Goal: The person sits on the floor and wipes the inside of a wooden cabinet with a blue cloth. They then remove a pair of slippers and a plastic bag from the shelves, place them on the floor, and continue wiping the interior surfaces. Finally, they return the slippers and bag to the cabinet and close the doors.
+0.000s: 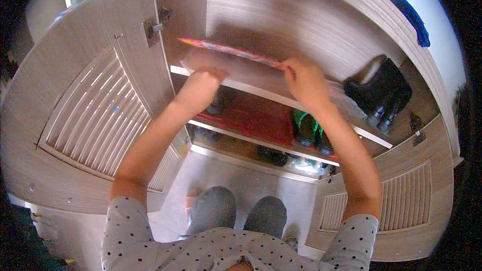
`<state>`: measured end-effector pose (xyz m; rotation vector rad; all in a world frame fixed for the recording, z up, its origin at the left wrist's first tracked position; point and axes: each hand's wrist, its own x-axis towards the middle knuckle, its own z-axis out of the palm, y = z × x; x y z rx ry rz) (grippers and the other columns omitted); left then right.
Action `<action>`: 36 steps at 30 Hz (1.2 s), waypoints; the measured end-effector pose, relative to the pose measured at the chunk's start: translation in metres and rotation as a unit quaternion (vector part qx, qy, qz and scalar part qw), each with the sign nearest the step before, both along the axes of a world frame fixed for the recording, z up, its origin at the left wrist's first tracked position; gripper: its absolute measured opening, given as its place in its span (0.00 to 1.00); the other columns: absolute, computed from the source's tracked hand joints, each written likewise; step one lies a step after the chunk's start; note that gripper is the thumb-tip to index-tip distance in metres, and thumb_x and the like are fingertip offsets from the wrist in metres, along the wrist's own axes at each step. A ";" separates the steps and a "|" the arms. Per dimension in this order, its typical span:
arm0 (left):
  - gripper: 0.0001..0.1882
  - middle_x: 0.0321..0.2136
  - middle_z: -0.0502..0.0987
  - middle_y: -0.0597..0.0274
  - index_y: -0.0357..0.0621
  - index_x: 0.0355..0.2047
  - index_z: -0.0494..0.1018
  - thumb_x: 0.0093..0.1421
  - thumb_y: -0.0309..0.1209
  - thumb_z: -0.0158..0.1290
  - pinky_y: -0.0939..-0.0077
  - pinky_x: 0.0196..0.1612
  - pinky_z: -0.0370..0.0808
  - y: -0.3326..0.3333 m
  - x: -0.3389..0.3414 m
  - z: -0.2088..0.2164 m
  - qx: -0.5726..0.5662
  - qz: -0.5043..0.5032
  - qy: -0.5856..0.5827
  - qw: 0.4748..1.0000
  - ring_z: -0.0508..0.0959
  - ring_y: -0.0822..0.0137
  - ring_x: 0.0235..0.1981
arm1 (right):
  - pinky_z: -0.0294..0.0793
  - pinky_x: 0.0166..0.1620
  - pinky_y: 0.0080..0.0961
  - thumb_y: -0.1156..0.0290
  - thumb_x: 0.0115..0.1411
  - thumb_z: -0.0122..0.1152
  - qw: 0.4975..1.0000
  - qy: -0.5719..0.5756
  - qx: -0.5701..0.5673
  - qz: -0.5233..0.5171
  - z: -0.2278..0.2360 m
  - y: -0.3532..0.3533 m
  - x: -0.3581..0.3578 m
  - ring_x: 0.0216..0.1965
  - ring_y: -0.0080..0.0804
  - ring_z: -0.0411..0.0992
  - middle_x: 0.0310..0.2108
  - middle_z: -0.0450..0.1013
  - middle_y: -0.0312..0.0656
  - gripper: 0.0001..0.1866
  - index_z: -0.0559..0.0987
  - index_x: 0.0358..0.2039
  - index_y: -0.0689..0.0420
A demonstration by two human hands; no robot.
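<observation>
Between my arms, over the top shelf (261, 93) of an open cupboard, is a thin colourful sheet (231, 50), seen nearly edge-on, with red and orange along it. My right hand (307, 81) pinches its right end. Clear, blurred plastic (251, 73) stretches below it toward both hands. My left hand (201, 89) is closed at the shelf's front edge by this plastic; what its fingers hold is hidden. To the right, a pair of black boots (384, 95) stands on the same shelf.
Louvred doors hang open at left (95, 115) and right (381, 200). Black shoes with green inside (304, 128) sit on the red-covered middle shelf (246, 123). Dark shoes (272, 155) lie on the bottom level. A dark blue cloth (409, 15) rests on the cupboard top.
</observation>
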<state>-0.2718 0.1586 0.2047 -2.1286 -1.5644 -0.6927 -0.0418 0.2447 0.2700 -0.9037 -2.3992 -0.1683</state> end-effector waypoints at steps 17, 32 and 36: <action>0.14 0.29 0.71 0.47 0.41 0.37 0.69 0.48 0.20 0.44 0.60 0.37 0.67 -0.006 -0.011 -0.013 0.024 0.047 -0.100 0.994 0.70 0.49 0.34 | 0.71 0.32 0.36 0.71 0.46 0.54 0.977 -0.125 -0.012 -0.172 -0.026 0.028 0.142 0.28 0.47 0.71 0.25 0.72 0.49 0.11 0.75 0.32 0.56; 0.07 0.30 0.72 0.48 0.37 0.29 0.69 0.47 0.23 0.50 0.62 0.36 0.68 -0.025 0.055 0.029 0.040 0.003 -0.112 0.993 0.71 0.49 0.33 | 0.71 0.36 0.37 0.55 0.50 0.53 0.929 0.158 0.082 -0.325 0.002 0.079 0.323 0.33 0.48 0.71 0.29 0.72 0.53 0.17 0.75 0.33 0.55; 0.06 0.28 0.72 0.50 0.39 0.27 0.70 0.48 0.26 0.51 0.64 0.35 0.69 -0.009 0.138 0.050 0.004 -0.153 -0.068 0.986 0.72 0.51 0.31 | 0.68 0.42 0.32 0.44 0.44 0.55 0.932 0.155 -0.026 -0.325 0.027 0.080 0.327 0.38 0.44 0.70 0.34 0.72 0.51 0.28 0.75 0.36 0.56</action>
